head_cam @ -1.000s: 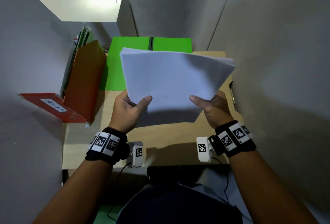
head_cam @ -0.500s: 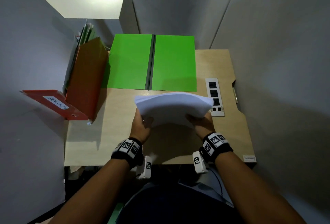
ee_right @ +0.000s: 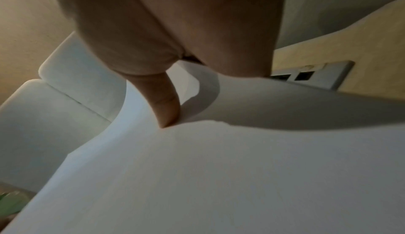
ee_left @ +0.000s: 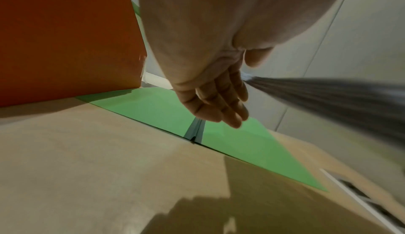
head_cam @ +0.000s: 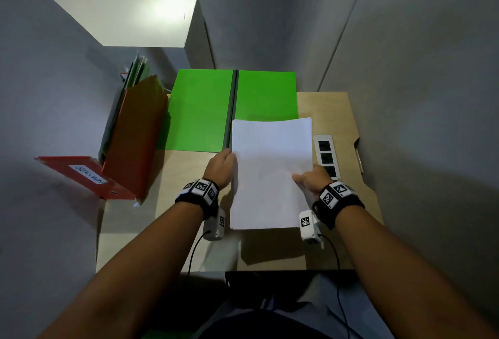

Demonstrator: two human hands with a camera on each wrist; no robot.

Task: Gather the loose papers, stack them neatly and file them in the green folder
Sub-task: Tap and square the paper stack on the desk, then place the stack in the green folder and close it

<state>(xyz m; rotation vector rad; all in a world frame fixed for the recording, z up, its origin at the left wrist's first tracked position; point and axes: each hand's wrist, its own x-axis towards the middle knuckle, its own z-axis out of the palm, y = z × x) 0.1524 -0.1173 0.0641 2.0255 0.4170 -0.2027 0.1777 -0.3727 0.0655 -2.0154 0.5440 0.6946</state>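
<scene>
The green folder (head_cam: 199, 112) lies spread open at the back of the desk, its dark spine in the middle; the left wrist view shows it too (ee_left: 149, 106). I hold the white paper stack (head_cam: 270, 171) nearly flat above the desk, with its far edge over the folder's right half. My left hand (head_cam: 221, 166) pinches the stack's left edge, thumb above and fingers (ee_left: 219, 102) below. My right hand (head_cam: 310, 179) grips the right edge, the thumb (ee_right: 166, 109) pressing on the top sheet (ee_right: 219, 168). Its other fingers are hidden under the paper.
An orange file holder (head_cam: 135, 136) with folders stands left of the green folder. A red binder (head_cam: 81, 176) lies at the desk's left edge. A white socket strip (head_cam: 326, 155) is set in the desk (head_cam: 175, 230) right of the stack. Grey walls close in on three sides.
The stack was held up on end, then dropped low over the desk. Now it lies almost flat and has moved forward and right, partly over the folder's right half.
</scene>
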